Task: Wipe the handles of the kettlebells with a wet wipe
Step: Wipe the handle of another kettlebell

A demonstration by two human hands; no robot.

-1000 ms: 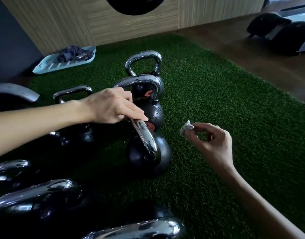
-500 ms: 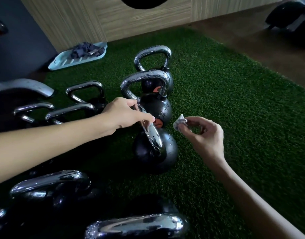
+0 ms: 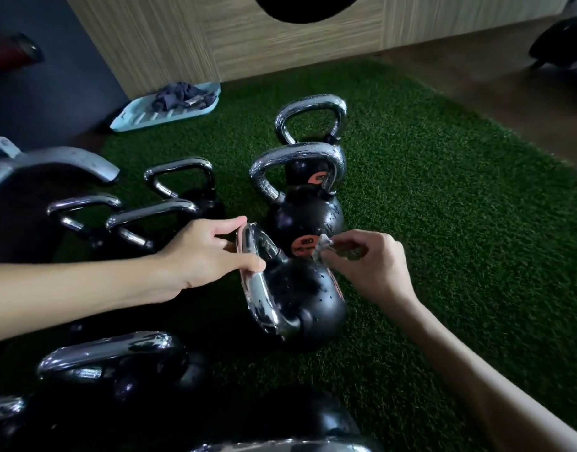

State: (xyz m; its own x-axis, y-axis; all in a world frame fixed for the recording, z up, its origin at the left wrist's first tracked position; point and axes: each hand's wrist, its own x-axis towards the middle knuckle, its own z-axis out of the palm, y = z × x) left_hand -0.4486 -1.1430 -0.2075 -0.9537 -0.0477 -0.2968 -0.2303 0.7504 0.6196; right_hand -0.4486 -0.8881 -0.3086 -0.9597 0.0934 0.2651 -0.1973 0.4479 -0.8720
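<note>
Since a second ago my right hand [image 3: 368, 269] has come in from over the turf [image 3: 443, 223] to just beside the nearest kettlebell [image 3: 310, 301], pinching the wadded wipe [image 3: 321, 247] between thumb and fingertips. My left hand [image 3: 208, 252] grips the top bend of the chrome handle [image 3: 257, 295], I judge to steady it for wiping. The wipe sits over the ball's far shoulder, not yet on the chrome; whether it touches the ball I cannot tell
</note>
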